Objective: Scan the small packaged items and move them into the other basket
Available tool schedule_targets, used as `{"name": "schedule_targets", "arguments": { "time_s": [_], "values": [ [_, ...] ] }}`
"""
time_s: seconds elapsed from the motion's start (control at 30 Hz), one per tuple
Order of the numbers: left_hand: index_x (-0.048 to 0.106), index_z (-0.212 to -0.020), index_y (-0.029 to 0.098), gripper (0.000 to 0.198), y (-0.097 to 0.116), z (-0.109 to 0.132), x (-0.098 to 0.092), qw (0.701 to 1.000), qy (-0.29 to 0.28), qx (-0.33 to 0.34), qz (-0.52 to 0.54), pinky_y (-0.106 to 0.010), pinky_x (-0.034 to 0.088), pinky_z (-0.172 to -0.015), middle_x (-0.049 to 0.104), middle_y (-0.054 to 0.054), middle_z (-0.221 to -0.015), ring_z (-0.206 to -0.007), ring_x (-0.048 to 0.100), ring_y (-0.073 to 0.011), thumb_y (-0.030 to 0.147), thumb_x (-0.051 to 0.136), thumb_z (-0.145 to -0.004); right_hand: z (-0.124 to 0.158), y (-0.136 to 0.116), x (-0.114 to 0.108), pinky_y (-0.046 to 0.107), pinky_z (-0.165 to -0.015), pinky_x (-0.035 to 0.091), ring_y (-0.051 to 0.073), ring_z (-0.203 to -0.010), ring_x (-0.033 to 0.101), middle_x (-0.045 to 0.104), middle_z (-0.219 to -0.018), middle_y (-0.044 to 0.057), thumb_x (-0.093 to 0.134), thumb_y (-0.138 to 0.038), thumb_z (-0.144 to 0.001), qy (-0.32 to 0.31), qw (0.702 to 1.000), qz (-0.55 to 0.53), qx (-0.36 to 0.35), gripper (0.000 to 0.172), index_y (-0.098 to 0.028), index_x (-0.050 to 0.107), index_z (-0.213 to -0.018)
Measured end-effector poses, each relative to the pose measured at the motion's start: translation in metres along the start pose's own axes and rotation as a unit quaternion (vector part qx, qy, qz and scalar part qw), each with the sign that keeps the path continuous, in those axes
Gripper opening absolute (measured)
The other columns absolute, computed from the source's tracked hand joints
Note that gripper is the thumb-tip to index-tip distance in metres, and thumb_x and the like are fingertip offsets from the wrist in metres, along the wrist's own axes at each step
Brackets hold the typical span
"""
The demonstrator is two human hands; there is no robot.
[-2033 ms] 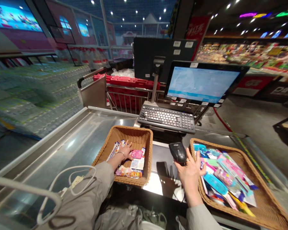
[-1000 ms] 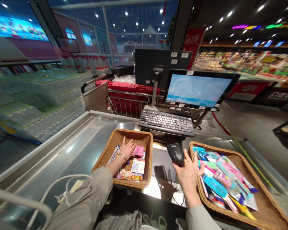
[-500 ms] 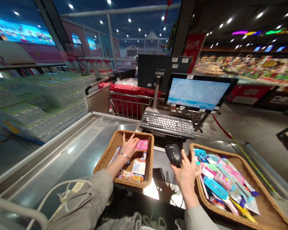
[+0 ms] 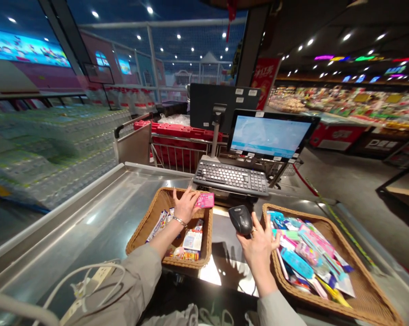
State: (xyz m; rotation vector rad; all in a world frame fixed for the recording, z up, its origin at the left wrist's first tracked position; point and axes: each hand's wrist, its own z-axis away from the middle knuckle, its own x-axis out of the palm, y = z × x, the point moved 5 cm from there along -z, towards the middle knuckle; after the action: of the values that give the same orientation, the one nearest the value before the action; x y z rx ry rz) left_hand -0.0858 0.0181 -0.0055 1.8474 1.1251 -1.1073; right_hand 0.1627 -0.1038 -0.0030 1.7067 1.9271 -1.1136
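Observation:
My left hand (image 4: 185, 206) is over the far side of the left wicker basket (image 4: 136, 232), gripping a pink packet (image 4: 206, 199) that reaches the basket's right rim. Below it in that basket lie small wrapped snacks (image 4: 161, 223) and a white box (image 4: 193, 239). A black barcode scanner (image 4: 241, 220) is held in my right hand (image 4: 258, 244), between the thumb and some fingers, while other fingers are spread. The right wicker basket (image 4: 377, 299), just beside that hand, contains many colourful packaged goods (image 4: 306, 253), blue and pink among them.
Behind the baskets stand a black keyboard (image 4: 229, 177) and a lit monitor (image 4: 270, 136) on a pole. Steel counter (image 4: 98, 217) extends to the left, with a white cable (image 4: 85, 267) near my left sleeve. A red-filled trolley (image 4: 177, 145) is beyond the counter.
My left hand has lifted the pink packet from inside the basket to its far right rim. The scanner stays in my right hand; the whole view has shifted slightly.

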Motion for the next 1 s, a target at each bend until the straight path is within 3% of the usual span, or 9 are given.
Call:
{"name": "schedule_targets", "arguments": {
  "time_s": [0.17,0.5,1.0],
  "values": [
    [0.051,-0.136,0.03,0.054,0.015,-0.005,-0.002,1.0,0.024,0.02,0.004,-0.066,-0.018,-0.112,0.062,-0.008,-0.131,-0.14,0.035,-0.0339,0.034,0.065,-0.084,-0.001,-0.001,-0.001,0.062,-0.104,0.017,0.035,-0.138,0.029,0.063,-0.128,0.006,0.056,-0.035,-0.079,-0.011,1.0,-0.006,0.005,0.018,-0.023,0.069,-0.078],
    [0.053,-0.134,0.032,0.056,0.037,-0.011,-0.002,0.993,0.096,0.059,0.02,-0.07,-0.006,-0.113,0.066,-0.008,-0.126,-0.135,0.043,-0.0318,0.035,0.071,-0.081,-0.003,0.001,0.001,0.065,-0.104,0.012,0.036,-0.138,0.028,0.062,-0.13,0.005,0.057,-0.037,-0.078,-0.017,1.0,-0.018,0.005,0.02,-0.024,0.071,-0.082],
    [0.053,-0.134,0.031,0.06,0.051,-0.021,0.001,0.991,0.11,0.079,0.01,-0.069,-0.004,-0.113,0.066,-0.009,-0.125,-0.134,0.044,-0.0329,0.035,0.072,-0.078,-0.01,-0.001,-0.002,0.065,-0.105,0.012,0.035,-0.137,0.029,0.064,-0.126,0.004,0.055,-0.035,-0.078,-0.017,1.0,-0.005,-0.002,0.018,-0.025,0.07,-0.078]
  ]
}}
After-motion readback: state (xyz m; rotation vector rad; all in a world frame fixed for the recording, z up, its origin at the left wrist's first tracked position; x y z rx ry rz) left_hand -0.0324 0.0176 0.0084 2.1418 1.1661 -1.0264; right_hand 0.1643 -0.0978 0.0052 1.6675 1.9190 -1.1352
